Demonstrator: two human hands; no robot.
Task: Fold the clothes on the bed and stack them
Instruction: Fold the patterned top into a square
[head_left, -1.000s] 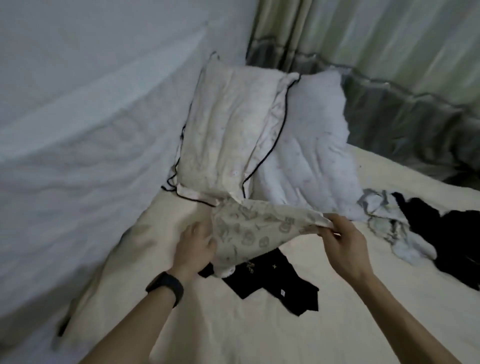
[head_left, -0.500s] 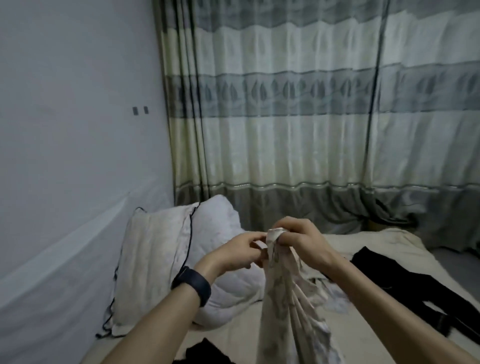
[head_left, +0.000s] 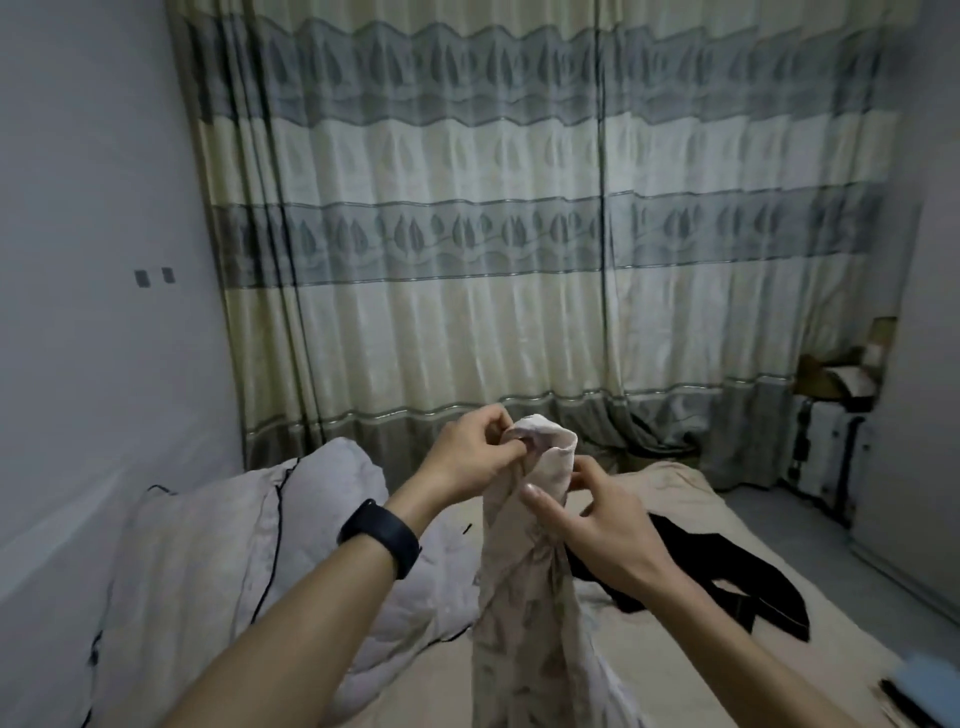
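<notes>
Beige bed (head_left: 675, 493), striped curtain (head_left: 467, 260) at 12 o'clock.
Left hand (head_left: 467, 457) and right hand (head_left: 597, 525) pinch patterned garment (head_left: 524, 597); pillow (head_left: 208, 545) at 8 o'clock.

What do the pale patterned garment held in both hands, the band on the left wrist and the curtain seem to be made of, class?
Pale patterned garment: thin soft cloth, matte; it hangs limp in loose folds.
Wrist band: probably rubber or plastic, smooth dull black, in a firm curve.
Curtain: woven fabric with a slight sheen, falling in long pleats.
</notes>
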